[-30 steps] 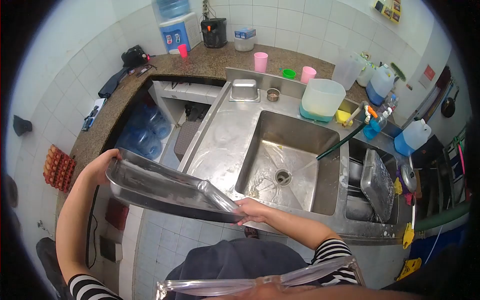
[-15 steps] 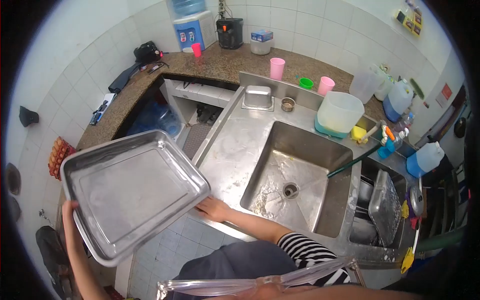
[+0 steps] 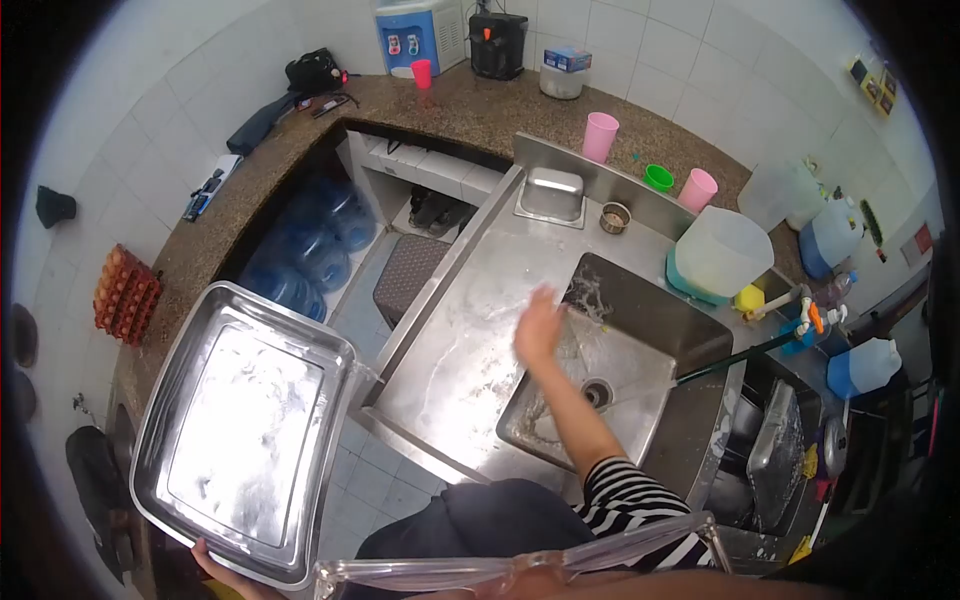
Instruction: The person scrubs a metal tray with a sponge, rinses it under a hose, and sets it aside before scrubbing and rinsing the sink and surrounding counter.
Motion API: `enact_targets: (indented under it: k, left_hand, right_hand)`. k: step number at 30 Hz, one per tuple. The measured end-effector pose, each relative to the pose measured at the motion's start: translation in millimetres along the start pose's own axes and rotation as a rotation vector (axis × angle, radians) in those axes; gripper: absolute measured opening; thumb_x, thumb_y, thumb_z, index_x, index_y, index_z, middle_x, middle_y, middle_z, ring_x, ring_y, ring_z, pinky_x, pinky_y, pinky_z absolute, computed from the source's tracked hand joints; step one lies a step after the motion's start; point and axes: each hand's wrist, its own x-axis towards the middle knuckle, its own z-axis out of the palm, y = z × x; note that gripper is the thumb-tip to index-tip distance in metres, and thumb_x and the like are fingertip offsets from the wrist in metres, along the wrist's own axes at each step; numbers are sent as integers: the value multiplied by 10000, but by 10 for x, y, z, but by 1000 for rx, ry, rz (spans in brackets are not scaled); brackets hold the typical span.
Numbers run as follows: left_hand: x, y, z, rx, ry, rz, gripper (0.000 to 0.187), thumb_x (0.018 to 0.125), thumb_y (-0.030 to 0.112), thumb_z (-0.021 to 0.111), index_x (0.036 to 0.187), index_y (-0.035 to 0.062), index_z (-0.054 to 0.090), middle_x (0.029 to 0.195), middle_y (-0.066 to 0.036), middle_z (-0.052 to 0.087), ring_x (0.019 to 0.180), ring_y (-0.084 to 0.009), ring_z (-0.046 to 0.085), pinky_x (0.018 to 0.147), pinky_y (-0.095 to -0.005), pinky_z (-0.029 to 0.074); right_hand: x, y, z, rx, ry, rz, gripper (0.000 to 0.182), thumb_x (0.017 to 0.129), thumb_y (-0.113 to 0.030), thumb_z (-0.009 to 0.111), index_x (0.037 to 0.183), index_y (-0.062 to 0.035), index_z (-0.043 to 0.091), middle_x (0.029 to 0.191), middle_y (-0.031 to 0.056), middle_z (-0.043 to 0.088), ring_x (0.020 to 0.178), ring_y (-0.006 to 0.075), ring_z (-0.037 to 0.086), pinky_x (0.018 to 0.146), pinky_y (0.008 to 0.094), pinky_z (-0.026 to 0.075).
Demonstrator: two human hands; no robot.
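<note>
A large steel tray (image 3: 245, 440) fills the lower left of the frame, its inside facing the camera and wet, held out over the tiled floor (image 3: 345, 470) beside the counter. The left hand (image 3: 215, 565) grips its near bottom edge, only the fingertips showing under the rim, closed on the tray. The right hand (image 3: 540, 325) is near the middle of the frame, arm stretched forward from a striped sleeve (image 3: 625, 490), fingers spread and empty, blurred, above the left rim of the sink (image 3: 650, 345). A hose (image 3: 735, 355) reaches in from the right and a thin stream of water falls near the drain (image 3: 597, 392). The steel drainboard (image 3: 460, 340) is wet. Behind the sink, toward the upper right, stand a translucent bucket (image 3: 725, 250) and pink cups (image 3: 600, 135). A brown stone counter (image 3: 290, 170) curves round the upper left under white wall tiles, with blue water bottles (image 3: 310, 255) stored beneath it.
</note>
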Motion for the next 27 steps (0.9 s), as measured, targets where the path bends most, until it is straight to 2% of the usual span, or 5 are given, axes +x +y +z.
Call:
enact_targets:
  k: [8,20,21,23,27]
  left_hand:
    - [768,-364,526,212,-139,367,443,874,369,373,1265,174,301,1360,-131,241,1223,-283,302,1042,-397,220]
    - [1865,-1394,38,505,-350,1216,487,825,325,457,1226,72,347,1291,-157,321,1157,-288,369,995,-397,292]
    - [1820,-1294,101,504,-347,1209,487,825,325,457,1226,72,347,1291,-157,321,1157,-288,369,995,-397,292]
    - [1683,-986,421,-281,-434,-98,447,758,281,486,1121,27,429,1164,-150,427,1072,-281,424,922,-386,344]
    - [1860,-1283,499,-250,-427,-41,395,728,273,481,1038,28,466,1028,-115,489,966,-248,471,831,-373,387]
  right_hand:
    - [-122,-1309,296,243,-255,-273,520,867,-191,382,1298,78,271,1401,216,195,1318,325,150,1069,447,121]
    - [1601,520,840,49,58,242,433,848,-154,405,1234,42,391,1300,193,391,1239,298,331,1038,436,210]
    - [1506,732,740,16,70,336,427,850,-146,395,1232,45,390,1298,198,391,1235,301,332,1031,435,219]
    - [1240,834,526,-26,84,421,421,853,-139,385,1231,47,388,1296,203,391,1231,305,333,1024,433,228]
    - [492,106,48,91,88,395,409,866,-120,339,1231,60,375,1308,231,358,1239,349,294,1030,451,200]
